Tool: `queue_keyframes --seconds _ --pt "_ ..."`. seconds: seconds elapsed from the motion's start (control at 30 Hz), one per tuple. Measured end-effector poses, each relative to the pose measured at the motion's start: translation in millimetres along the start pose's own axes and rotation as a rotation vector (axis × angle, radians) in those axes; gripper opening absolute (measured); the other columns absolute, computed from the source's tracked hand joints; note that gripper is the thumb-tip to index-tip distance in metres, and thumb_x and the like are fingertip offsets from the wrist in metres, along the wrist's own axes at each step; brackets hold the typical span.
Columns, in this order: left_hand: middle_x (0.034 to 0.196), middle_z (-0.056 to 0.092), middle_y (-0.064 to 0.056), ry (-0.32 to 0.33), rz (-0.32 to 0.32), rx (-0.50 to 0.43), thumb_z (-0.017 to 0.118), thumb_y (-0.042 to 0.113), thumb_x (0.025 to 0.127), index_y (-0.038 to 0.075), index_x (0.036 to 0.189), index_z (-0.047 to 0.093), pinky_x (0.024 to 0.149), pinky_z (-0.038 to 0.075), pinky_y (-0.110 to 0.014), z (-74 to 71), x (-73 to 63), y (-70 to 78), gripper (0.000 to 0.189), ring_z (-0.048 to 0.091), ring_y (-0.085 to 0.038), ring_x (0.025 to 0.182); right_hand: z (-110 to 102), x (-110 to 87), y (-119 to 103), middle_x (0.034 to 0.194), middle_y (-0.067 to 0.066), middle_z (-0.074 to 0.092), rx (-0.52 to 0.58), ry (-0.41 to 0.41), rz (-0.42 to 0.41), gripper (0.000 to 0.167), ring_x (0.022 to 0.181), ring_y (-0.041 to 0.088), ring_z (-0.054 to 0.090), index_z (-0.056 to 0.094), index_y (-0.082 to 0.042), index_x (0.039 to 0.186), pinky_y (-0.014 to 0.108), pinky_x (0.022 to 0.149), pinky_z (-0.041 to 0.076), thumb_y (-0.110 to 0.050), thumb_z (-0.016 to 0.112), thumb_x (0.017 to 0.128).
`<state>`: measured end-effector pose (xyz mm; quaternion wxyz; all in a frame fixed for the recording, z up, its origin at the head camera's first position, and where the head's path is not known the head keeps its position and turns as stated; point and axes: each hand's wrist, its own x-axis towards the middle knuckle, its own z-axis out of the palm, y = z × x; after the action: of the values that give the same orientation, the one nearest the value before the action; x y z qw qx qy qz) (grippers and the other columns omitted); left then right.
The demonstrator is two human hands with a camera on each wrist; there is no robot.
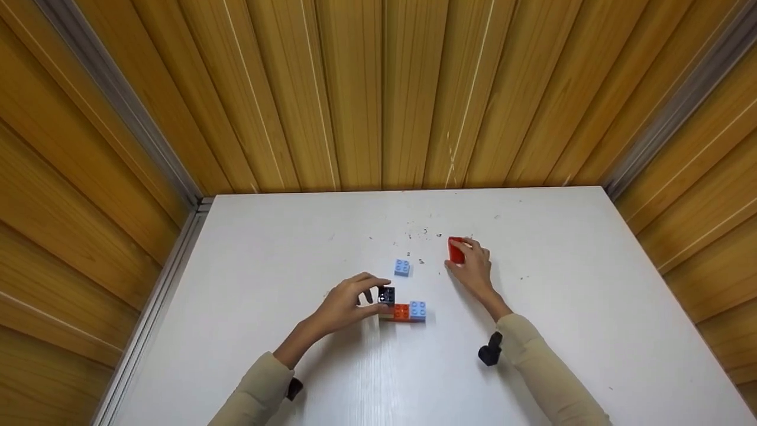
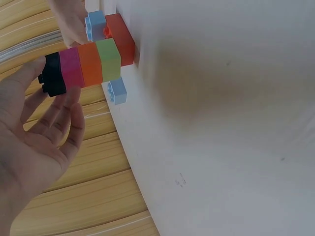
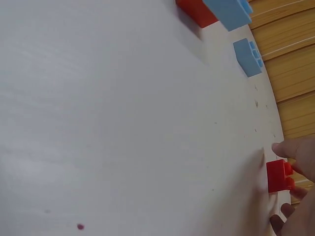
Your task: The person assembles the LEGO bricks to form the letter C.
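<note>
My left hand pinches the upper part of a brick stack between thumb and fingers. The stack has a black brick on top, then a magenta brick, an orange brick and a light green brick. It rises from one end of a long red brick. That base also carries an orange-red brick and a light blue brick. Farther right, my right hand has its thumb and fingers around a separate red brick; the fingers partly hide it.
A loose light blue brick lies on the white table, beyond the stack and between the hands. Dark specks mark the tabletop near it. Wood-patterned walls enclose the table's back and sides.
</note>
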<state>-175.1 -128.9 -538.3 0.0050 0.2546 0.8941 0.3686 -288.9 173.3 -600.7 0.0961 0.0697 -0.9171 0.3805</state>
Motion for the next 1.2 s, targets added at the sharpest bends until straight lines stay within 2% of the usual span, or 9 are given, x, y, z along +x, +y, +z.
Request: queue_keyframes --seconds 0.2,0.33,0.43,0.57,0.7,0.83,1.0,1.2 --pt "0.120 0.070 -0.002 -0.003 0.001 -0.003 0.076 0.029 0.093 0.012 0.135 0.066 0.072 0.051 -0.023 -2.7 -0.3 0.4 0.046 0.068 -0.017 0.090 1 -1.3 2 0.140 0.027 0.056 0.006 0.045 0.019 0.036 0.124 0.048 0.047 0.070 0.002 0.119 0.063 0.098 0.039 -0.009 0.078 0.086" --pt "0.121 0.069 -0.004 -0.005 0.002 -0.026 0.075 0.028 0.094 0.010 0.135 0.066 0.071 0.055 -0.028 -0.7 -1.2 -0.6 0.045 0.069 -0.019 0.090 0 -2.3 4 0.131 0.025 0.063 0.016 0.116 0.027 0.028 0.124 0.046 0.049 0.075 -0.001 0.107 0.062 0.096 0.037 -0.012 0.083 0.083" --pt "0.121 0.070 -0.005 -0.002 0.011 -0.033 0.074 0.025 0.094 0.011 0.134 0.066 0.071 0.055 -0.027 -0.7 -1.3 -1.8 0.043 0.069 -0.018 0.089 0 -1.6 6 0.129 0.024 0.062 0.033 0.128 0.042 0.035 0.125 0.045 0.047 0.073 -0.002 0.114 0.061 0.098 0.035 -0.013 0.084 0.082" --pt "0.120 0.070 -0.005 -0.007 0.020 -0.036 0.074 0.020 0.094 0.012 0.134 0.066 0.071 0.052 -0.022 -2.0 0.2 -2.2 0.041 0.069 -0.017 0.090 -1 -3.3 9 0.132 0.025 0.060 0.026 0.082 0.079 0.048 0.127 0.044 0.044 0.068 -0.004 0.128 0.061 0.100 0.034 -0.014 0.083 0.084" --pt "0.118 0.070 -0.006 -0.007 0.015 -0.043 0.075 0.018 0.093 0.012 0.133 0.067 0.070 0.052 -0.021 -1.6 0.8 -1.4 0.041 0.069 -0.018 0.089 -2 -8.4 12 0.129 0.025 0.063 -0.003 0.064 0.072 0.044 0.126 0.045 0.046 0.069 -0.007 0.128 0.061 0.098 0.034 -0.011 0.080 0.086" --pt "0.117 0.070 -0.005 0.007 0.011 -0.054 0.076 0.017 0.092 0.011 0.131 0.067 0.071 0.051 -0.022 -1.1 0.3 -0.9 0.041 0.069 -0.018 0.088 -6 -13.1 11 0.127 0.025 0.064 -0.024 0.024 0.025 0.042 0.124 0.046 0.048 0.070 -0.009 0.129 0.061 0.097 0.034 -0.008 0.078 0.088" --pt "0.115 0.070 -0.006 0.022 0.011 -0.072 0.077 0.015 0.091 0.010 0.130 0.068 0.073 0.051 -0.023 -0.8 0.1 -1.9 0.040 0.069 -0.018 0.087 -14 -19.2 7 0.127 0.025 0.062 -0.048 -0.087 -0.044 0.046 0.123 0.048 0.046 0.069 -0.012 0.134 0.062 0.097 0.032 -0.007 0.076 0.089" --pt "0.115 0.071 -0.006 0.021 0.001 -0.085 0.077 0.016 0.090 0.011 0.129 0.069 0.073 0.052 -0.022 -0.2 -0.2 -2.2 0.040 0.070 -0.018 0.087 -20 -30.2 5 0.123 0.023 0.065 0.021 -0.168 -0.112 0.043 0.121 0.041 0.049 0.071 -0.011 0.130 0.057 0.097 0.033 -0.003 0.076 0.089"
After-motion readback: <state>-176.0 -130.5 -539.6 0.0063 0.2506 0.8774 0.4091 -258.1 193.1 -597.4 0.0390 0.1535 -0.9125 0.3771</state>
